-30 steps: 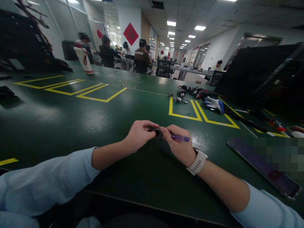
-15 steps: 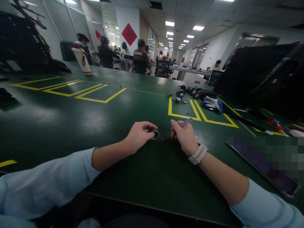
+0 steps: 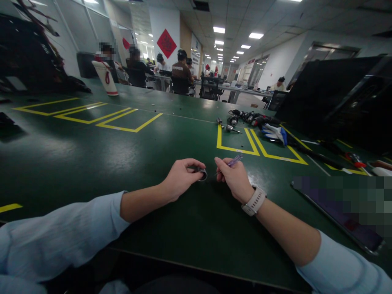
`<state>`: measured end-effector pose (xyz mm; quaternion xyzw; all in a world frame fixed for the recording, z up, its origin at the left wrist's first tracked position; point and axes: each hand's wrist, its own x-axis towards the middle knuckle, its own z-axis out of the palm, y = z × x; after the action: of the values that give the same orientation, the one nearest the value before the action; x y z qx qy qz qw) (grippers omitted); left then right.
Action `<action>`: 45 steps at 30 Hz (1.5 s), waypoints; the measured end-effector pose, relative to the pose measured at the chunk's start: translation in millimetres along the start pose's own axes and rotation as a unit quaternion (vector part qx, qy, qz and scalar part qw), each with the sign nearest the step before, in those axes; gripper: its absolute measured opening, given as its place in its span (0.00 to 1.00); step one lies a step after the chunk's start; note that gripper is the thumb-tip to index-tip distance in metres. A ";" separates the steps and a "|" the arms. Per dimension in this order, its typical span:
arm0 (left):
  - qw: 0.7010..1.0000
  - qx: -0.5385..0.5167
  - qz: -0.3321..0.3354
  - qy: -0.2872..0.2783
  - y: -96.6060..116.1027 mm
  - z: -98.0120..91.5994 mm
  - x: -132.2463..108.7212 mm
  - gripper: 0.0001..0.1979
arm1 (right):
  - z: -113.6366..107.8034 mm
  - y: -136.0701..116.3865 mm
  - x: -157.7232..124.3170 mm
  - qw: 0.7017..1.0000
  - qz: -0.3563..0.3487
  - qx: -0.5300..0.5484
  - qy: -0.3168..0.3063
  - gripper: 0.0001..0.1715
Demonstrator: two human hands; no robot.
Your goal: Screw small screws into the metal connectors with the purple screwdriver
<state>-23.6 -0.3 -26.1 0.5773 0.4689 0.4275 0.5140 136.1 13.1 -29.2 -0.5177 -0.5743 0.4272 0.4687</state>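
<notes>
Between thumb and fingers, my left hand point(image 3: 183, 177) grips a small grey metal ring point(image 3: 203, 175), its round opening turned toward the right. Close by on the right, my right hand point(image 3: 234, 175) is closed around a slim screwdriver point(image 3: 235, 160) with a translucent purple handle. The handle points up and to the right, and the thin shaft comes out low, toward the ring. A small gap lies between the shaft and the ring. Both hands are just above the green table point(image 3: 147, 155).
Metal parts point(image 3: 232, 129) and a blue-and-white glove point(image 3: 275, 134) lie at the back right. A phone-like dark slab point(image 3: 337, 220) rests to the right. A paper cup point(image 3: 105, 78) stands at the far left. Yellow tape point(image 3: 122, 130) marks the table. Several people sit beyond.
My left hand has shifted slightly right with the ring. My right hand has moved a little left and down with the screwdriver, and the small dark piece between them no longer shows clearly.
</notes>
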 end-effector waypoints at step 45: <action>0.992 -0.102 -0.077 -0.002 19.7 -3.0 3.4 0.13 | 0.4 -2.4 7.0 0.997 -0.026 -0.069 -0.009 0.23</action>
<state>-23.8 3.1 -6.1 0.4851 0.4645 0.4313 0.6025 135.1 19.9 -26.2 -0.5300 -0.6198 0.3793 0.4371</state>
